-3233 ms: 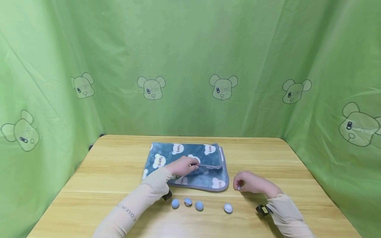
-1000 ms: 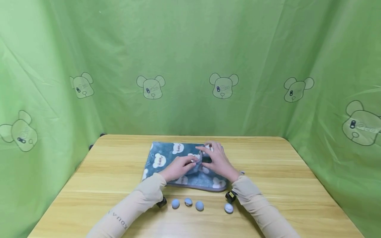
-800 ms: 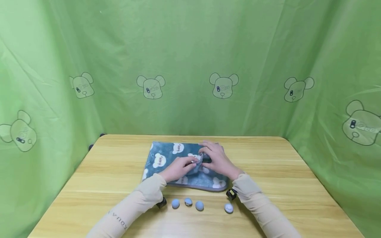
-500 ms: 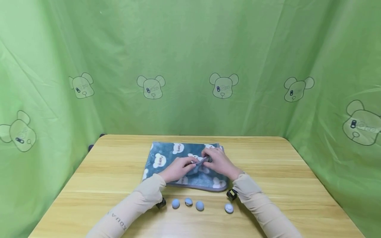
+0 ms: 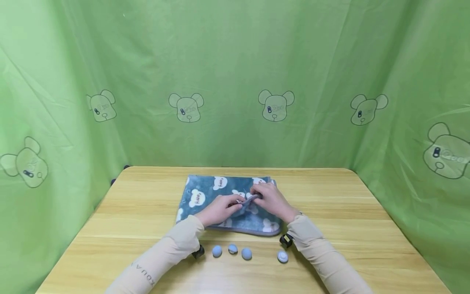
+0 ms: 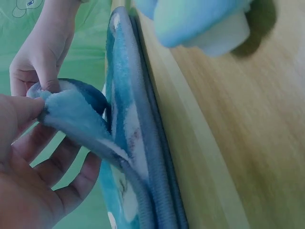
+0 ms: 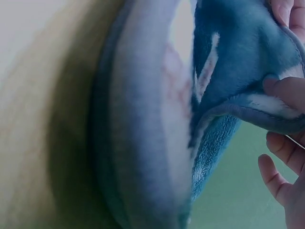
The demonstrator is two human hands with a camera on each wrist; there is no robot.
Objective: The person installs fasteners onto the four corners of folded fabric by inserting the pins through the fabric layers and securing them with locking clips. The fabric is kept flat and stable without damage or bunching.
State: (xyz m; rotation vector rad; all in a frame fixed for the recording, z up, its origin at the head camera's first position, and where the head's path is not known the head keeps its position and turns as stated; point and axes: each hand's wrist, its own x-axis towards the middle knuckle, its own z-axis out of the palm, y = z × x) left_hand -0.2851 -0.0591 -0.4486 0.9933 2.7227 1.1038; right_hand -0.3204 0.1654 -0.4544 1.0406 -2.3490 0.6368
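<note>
A folded teal fleece blanket [image 5: 205, 188] with white bear heads and grey edging lies on the table. My left hand [image 5: 219, 209] pinches its lifted upper edge between thumb and fingertips. Just to the right, my right hand [image 5: 271, 200] pinches the same edge, its thumb [image 7: 286, 90] against the cloth in the right wrist view. A raised fold [image 6: 76, 112] stands between the two hands in the left wrist view. A thin pale sliver [image 7: 295, 141] shows beside the right fingers. Whether a small piece is held within the fold, I cannot tell.
Several small mushroom-shaped pieces with blue caps and white bases lie in front of the blanket: a left one [image 5: 217, 251], a tipped one [image 5: 233, 248], a third [image 5: 247, 253] and an upturned one [image 5: 282, 256]. Green curtains [image 5: 235, 134] surround the wooden table [image 5: 330, 196].
My right hand has come from the table on the right, where it pinched something small, to the blanket edge, and its fingers have closed on the cloth. The left hand keeps its pinch.
</note>
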